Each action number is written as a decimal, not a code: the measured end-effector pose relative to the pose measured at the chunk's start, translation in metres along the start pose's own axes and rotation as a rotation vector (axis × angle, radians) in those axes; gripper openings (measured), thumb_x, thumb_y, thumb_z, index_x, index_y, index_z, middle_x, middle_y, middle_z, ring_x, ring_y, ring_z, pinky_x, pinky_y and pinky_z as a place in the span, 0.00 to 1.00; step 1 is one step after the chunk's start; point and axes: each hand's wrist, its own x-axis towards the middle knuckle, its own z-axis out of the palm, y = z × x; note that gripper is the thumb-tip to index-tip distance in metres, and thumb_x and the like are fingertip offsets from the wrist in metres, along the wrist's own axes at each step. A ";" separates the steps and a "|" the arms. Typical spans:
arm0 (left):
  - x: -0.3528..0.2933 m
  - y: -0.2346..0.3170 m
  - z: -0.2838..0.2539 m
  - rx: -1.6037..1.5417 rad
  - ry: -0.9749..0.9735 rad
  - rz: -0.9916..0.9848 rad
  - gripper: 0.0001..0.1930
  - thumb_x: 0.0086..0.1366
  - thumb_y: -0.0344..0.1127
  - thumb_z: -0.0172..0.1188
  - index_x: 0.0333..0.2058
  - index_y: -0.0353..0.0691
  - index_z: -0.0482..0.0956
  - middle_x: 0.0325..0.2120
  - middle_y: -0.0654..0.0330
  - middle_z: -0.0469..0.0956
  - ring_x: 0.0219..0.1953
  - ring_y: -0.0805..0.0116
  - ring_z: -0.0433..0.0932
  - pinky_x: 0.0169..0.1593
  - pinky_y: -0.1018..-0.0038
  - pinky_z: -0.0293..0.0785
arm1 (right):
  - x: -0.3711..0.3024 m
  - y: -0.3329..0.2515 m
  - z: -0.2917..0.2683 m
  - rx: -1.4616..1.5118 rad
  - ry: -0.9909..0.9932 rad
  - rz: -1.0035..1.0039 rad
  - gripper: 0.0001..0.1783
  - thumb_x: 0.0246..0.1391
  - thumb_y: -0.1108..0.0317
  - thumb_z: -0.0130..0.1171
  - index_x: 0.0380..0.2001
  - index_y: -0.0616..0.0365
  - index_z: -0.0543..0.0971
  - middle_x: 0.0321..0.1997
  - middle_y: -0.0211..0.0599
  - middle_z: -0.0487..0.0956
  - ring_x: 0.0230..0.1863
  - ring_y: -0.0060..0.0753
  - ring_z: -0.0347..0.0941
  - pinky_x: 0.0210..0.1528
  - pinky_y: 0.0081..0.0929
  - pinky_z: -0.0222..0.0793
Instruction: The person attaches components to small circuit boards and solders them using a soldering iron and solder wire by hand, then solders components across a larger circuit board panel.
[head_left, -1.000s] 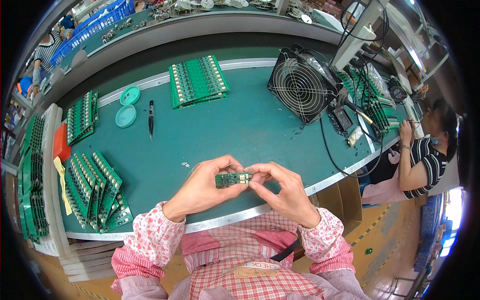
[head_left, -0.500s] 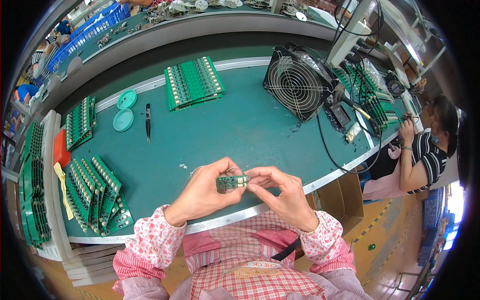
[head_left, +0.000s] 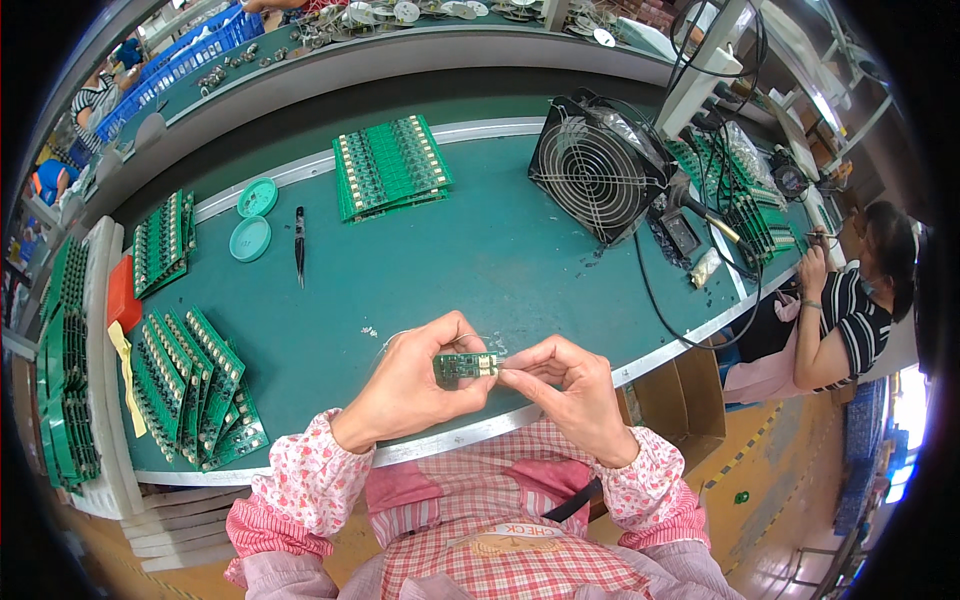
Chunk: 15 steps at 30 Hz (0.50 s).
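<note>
A small green circuit board (head_left: 460,367) with pale connectors at its right end is held over the near edge of the bench. My left hand (head_left: 408,378) grips it between thumb and fingers. A thin wire loop shows by those fingers. My right hand (head_left: 570,385) is closed in a pinch against the board's right end; what sits between its fingertips is too small to make out. White crumbs (head_left: 370,331) lie on the green mat beyond my left hand.
Stacked board panels (head_left: 195,385) stand at the left, more panels (head_left: 392,168) at the back. Tweezers (head_left: 299,248) lie beside two small teal dishes (head_left: 250,238). A black fan (head_left: 595,170) and a soldering iron (head_left: 715,218) are at the right. A co-worker (head_left: 850,310) sits beyond.
My right fingers have drawn together into a tighter pinch at the board's right end. The board and my left hand stay almost in place; the whole view has shifted slightly.
</note>
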 end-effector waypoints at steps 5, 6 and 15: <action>-0.001 0.001 -0.001 0.016 -0.005 0.006 0.12 0.50 0.28 0.69 0.32 0.36 0.74 0.27 0.64 0.78 0.32 0.80 0.76 0.36 0.78 0.73 | -0.002 -0.009 0.000 -0.114 -0.014 -0.050 0.07 0.57 0.75 0.64 0.38 0.66 0.80 0.37 0.40 0.85 0.40 0.28 0.83 0.43 0.24 0.80; -0.001 0.001 -0.001 0.018 -0.007 -0.007 0.12 0.50 0.28 0.69 0.31 0.37 0.74 0.27 0.64 0.78 0.32 0.80 0.76 0.36 0.78 0.73 | -0.003 -0.010 0.001 -0.165 -0.007 -0.081 0.07 0.57 0.75 0.64 0.38 0.66 0.80 0.37 0.40 0.85 0.40 0.28 0.83 0.43 0.25 0.80; -0.002 0.003 0.000 -0.008 0.009 0.044 0.11 0.51 0.29 0.69 0.31 0.37 0.74 0.26 0.65 0.77 0.32 0.80 0.75 0.36 0.79 0.73 | -0.005 -0.008 0.002 -0.139 -0.006 -0.122 0.07 0.57 0.75 0.64 0.37 0.66 0.78 0.37 0.42 0.84 0.39 0.32 0.83 0.42 0.27 0.80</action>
